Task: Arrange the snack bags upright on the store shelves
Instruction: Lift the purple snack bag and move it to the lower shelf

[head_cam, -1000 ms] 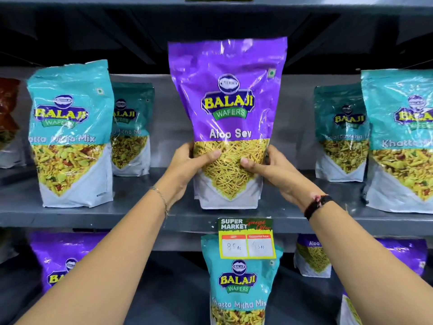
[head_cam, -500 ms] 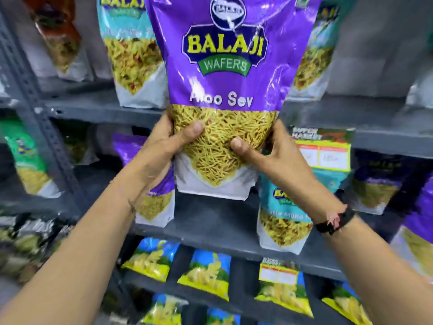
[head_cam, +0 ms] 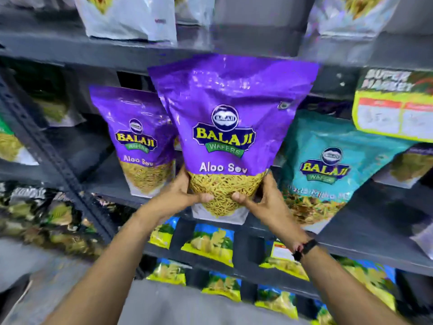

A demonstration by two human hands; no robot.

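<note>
2 hands (head_cam: 225, 200) grip upright purple Aloo Sev bag (head_cam: 225, 127); edges blurred.

The purple bag (head_cam: 225, 127) at frame centre is glossy plastic film with sheen. The shelf (head_cam: 117, 50) across the top looks like matt grey painted metal.

Held purple Aloo Sev bag (head_cam: 225, 137) covers the right edge of the second purple bag (head_cam: 136, 141) and the left edge of the teal bag (head_cam: 328, 165), whose lower text is blurred. Price tag (head_cam: 393, 109) numbers unreadable, cut by right edge. Top-shelf bags (head_cam: 131, 17) cropped at top; fingers of both hands hidden behind the bag.
</note>
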